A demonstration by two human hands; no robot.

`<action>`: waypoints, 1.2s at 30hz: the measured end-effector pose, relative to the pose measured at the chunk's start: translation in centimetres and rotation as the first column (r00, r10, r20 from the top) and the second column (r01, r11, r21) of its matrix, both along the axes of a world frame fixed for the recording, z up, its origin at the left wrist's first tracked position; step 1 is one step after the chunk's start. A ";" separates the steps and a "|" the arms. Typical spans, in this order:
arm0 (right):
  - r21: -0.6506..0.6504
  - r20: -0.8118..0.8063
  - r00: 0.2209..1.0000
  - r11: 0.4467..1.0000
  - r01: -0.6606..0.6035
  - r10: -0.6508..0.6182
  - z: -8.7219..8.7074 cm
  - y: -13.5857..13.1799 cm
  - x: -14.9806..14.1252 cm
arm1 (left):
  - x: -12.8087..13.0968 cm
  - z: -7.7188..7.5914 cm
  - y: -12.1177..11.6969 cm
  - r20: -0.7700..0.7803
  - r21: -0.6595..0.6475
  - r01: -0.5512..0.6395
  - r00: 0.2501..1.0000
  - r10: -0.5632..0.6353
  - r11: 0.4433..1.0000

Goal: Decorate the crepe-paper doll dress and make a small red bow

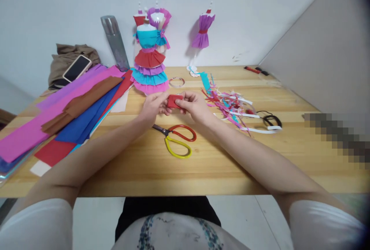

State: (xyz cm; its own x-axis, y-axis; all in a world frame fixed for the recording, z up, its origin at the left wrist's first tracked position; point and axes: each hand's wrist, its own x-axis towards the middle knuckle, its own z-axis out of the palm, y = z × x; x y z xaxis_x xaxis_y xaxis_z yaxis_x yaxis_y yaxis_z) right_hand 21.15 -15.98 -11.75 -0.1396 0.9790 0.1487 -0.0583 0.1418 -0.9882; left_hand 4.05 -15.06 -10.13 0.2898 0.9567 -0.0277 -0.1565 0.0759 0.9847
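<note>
Between my two hands is a small folded piece of red crepe paper (174, 101), held above the wooden table (138, 173). My left hand (154, 107) closes on its left side, with the fingertips partly hidden behind it. On the right side, my right hand (194, 106) pinches the piece, thumb across its front. A pair of scissors (166, 132) with one red and one yellow handle lies just below my hands, its blades pointing left. Behind my hands stands a mini mannequin in a tiered paper dress (150, 55), turquoise, red, purple and pink.
Crepe paper sheets (83, 107) in several colours cover the table's left side. Paper scraps (228, 105) and white strips lie right of my hands. A tape roll (177, 82), a purple-dressed mannequin (204, 30), a leaning flask (115, 44) and a phone (77, 68) are farther back.
</note>
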 end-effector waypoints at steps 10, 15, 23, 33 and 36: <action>0.025 -0.021 0.989 0.989 -0.143 0.144 0.4 -0.1 -2.1 | -2.4 0.1 -1.4 -0.093 0.035 -0.115 0.989 0.117 0.993; -0.027 -0.112 0.990 0.996 -0.090 0.086 -0.9 -1.2 -2.4 | -2.7 -1.9 -2.8 -0.013 0.031 -0.140 0.990 0.140 0.990; -0.108 -0.244 0.967 0.989 -0.100 0.071 -2.3 -2.2 -2.4 | -3.0 -2.9 -3.8 0.001 0.056 -0.101 0.995 0.101 0.993; -0.065 -0.253 0.960 0.988 -0.139 0.118 -2.5 -2.2 -2.3 | -3.5 -3.5 -3.7 0.070 0.108 -0.063 0.996 0.056 0.992; -0.075 -0.247 0.963 0.988 -0.132 0.110 -2.3 -2.4 -2.3 | -3.6 -3.2 -4.0 0.053 0.069 -0.072 0.996 0.068 0.995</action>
